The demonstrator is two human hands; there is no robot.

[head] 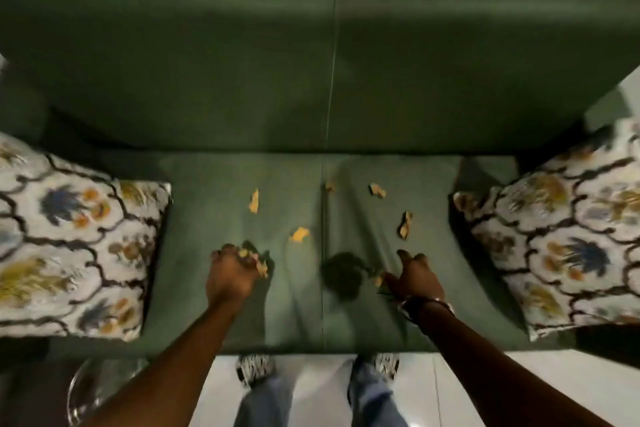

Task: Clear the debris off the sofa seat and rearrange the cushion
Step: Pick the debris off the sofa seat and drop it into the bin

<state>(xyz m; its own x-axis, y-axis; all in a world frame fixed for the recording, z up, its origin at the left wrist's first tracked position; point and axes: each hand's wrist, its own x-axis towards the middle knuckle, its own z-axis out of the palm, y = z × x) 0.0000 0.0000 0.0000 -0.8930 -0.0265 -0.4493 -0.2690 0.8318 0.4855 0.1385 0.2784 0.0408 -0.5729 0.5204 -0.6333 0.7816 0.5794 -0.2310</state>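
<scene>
Several yellowish-brown debris scraps [299,234] lie scattered across the green sofa seat [349,326]. My left hand [230,272] hovers low over the seat left of centre, its fingers curled around a few scraps. My right hand [414,276] rests on the seat right of centre, thumb and fingers pinching one scrap [377,279] at its left side. A patterned floral cushion [65,239] lies at the left end of the seat, and a matching cushion [568,236] lies at the right end. The frame is blurred.
The sofa's green backrest [311,55] fills the upper half. My legs and patterned shoes [254,367] stand on a white floor against the seat's front edge. A clear glass object [86,392] sits on the floor at lower left.
</scene>
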